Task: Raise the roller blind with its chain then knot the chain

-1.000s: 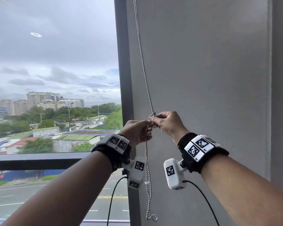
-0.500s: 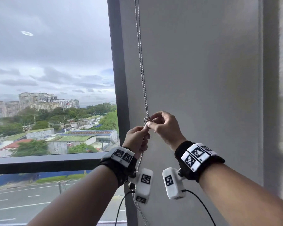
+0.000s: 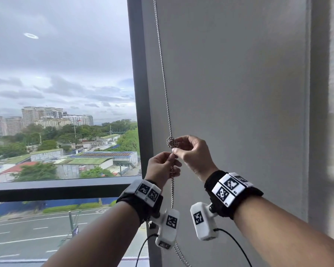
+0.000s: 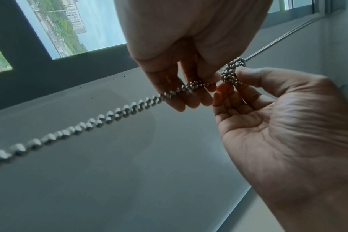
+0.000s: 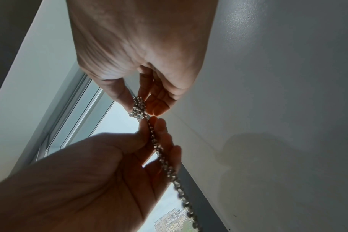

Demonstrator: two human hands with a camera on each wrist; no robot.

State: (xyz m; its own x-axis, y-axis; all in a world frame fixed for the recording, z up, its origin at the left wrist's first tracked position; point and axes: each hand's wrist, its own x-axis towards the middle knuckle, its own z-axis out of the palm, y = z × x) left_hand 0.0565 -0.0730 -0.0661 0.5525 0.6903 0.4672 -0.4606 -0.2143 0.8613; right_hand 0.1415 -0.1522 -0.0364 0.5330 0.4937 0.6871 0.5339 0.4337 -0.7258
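Observation:
A silver ball chain (image 3: 163,74) hangs doubled along the grey wall beside the window frame. A tight, ball-like knot (image 3: 171,142) sits in it at chest height. My right hand (image 3: 176,146) pinches the knot (image 5: 138,106) between thumb and fingertips. Just below, my left hand (image 3: 170,158) pinches the doubled chain (image 4: 189,87) under the knot (image 4: 231,73). The rest of the chain (image 3: 172,191) drops past my left wrist and out of the bottom of the head view. The window glass (image 3: 62,83) is uncovered, and no blind fabric shows in the head view.
A dark window frame post (image 3: 138,93) stands just left of the chain. A plain grey wall (image 3: 239,93) fills the right side, close behind both hands. A dark horizontal rail (image 3: 56,188) crosses the window below hand level.
The loose loop between my hands has drawn up into a compact knot. My left hand has slid a little down the chain, while my right hand stays at the knot.

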